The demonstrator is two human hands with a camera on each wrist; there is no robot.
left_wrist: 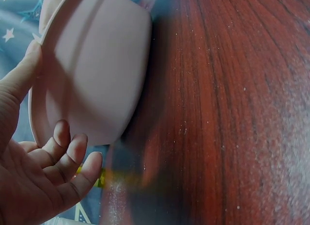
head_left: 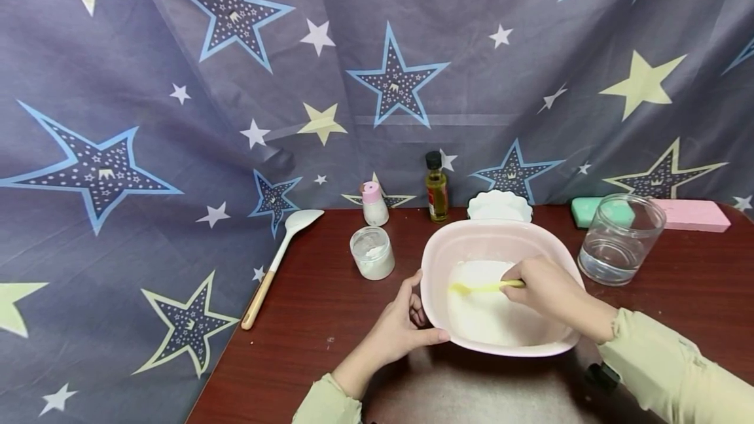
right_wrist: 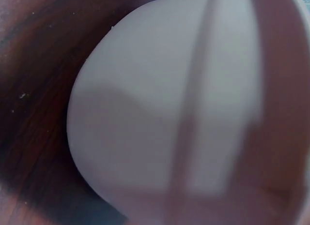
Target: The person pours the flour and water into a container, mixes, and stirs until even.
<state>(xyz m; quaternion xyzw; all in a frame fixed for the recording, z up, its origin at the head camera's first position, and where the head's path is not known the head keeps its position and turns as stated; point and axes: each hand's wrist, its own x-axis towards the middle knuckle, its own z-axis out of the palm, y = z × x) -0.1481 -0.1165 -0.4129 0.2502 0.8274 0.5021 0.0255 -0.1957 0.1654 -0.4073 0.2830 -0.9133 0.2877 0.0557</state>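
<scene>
A pale pink basin (head_left: 501, 231) on the table holds white powder (head_left: 485, 319). With the thumb and index finger spread along its rim, my left hand (head_left: 396, 327) holds the basin's left side. In the left wrist view, the other fingers (left_wrist: 77, 147) curl beside the basin's outer wall (left_wrist: 106, 65). My right hand (head_left: 544, 290) pinches the handle of a yellow spoon (head_left: 485, 287) inside the basin. The spoon's head points left over the powder. The right wrist view shows the basin's outer wall (right_wrist: 131, 113), not the fingers.
Behind the basin stand a jar of white powder (head_left: 374, 257), a pink-capped shaker (head_left: 374, 205), an oil bottle (head_left: 437, 192) and a scalloped white dish (head_left: 499, 206). A glass of water (head_left: 615, 247) is on the right, before green (head_left: 583, 212) and pink blocks (head_left: 695, 215). A white ladle (head_left: 277, 257) lies left.
</scene>
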